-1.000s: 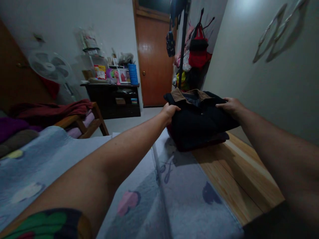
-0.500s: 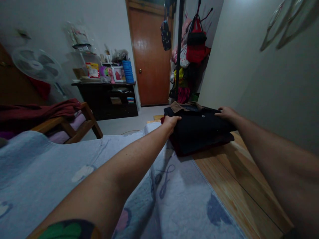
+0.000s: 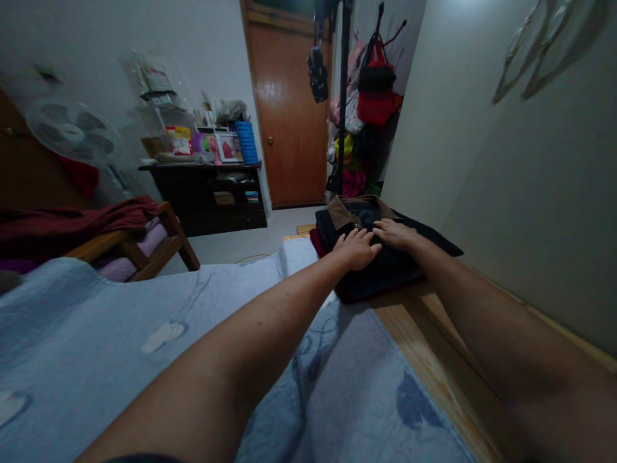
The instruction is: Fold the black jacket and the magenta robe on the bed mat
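Note:
A dark jacket (image 3: 371, 273) with a brown collar lies folded on top of a small pile of clothes at the far end of the bed. Dark red cloth (image 3: 316, 242) peeks out beneath its left side. Flat on the jacket's front, just below the collar, rests my left hand (image 3: 357, 248) with fingers spread. My right hand (image 3: 395, 233) lies on the cloth beside it, fingers stretched out toward the collar. Both hands touch the jacket without gripping it. One dark part of the jacket extends right, past my right wrist, toward the wall.
A pale blue patterned sheet (image 3: 231, 302) covers most of the bed, with bare wooden boards (image 3: 409, 321) along the right. The wall (image 3: 482, 193) stands close on that side. Beyond are a wooden chair (image 3: 176, 238), a dark cabinet (image 3: 202, 199), a fan (image 3: 72, 132) and a door (image 3: 294, 116).
Both hands have moved inward from the jacket's side edges onto its front, and their fingers have opened. Part of the jacket now reaches farther right.

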Tool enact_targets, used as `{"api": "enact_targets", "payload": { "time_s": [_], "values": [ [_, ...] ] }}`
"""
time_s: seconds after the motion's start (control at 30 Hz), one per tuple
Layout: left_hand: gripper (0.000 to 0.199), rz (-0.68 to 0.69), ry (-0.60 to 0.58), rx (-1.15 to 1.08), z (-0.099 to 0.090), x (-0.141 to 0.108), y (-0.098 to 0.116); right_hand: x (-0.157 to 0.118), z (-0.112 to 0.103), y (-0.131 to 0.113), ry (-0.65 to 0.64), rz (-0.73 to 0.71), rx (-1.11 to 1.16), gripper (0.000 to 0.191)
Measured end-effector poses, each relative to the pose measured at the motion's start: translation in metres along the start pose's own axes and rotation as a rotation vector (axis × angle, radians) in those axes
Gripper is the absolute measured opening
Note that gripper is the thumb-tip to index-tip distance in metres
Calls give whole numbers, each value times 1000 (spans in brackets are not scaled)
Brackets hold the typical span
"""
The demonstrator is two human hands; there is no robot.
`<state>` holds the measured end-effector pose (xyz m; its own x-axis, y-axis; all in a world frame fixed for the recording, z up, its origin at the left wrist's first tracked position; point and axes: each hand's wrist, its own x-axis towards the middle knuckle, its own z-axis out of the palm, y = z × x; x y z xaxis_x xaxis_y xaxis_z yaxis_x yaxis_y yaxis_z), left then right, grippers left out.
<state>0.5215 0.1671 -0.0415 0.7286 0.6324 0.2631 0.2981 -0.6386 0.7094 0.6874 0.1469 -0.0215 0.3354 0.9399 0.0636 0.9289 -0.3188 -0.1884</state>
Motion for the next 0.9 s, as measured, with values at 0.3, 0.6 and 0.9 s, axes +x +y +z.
{"api": "enact_targets", "payload": {
  "time_s": [0.3,0.6,0.9],
  "values": [
    [45,-16,-36,170,11,-7,-6,-9,8,3,-81,49,-29,55],
    [58,-5,40,202,20,-54,-14,-18,9,-9,-36,63,-62,52],
    [77,-121,-221,377,-13,-241,-34,-68,0,-47,593,-144,-264,36]
  ]
}}
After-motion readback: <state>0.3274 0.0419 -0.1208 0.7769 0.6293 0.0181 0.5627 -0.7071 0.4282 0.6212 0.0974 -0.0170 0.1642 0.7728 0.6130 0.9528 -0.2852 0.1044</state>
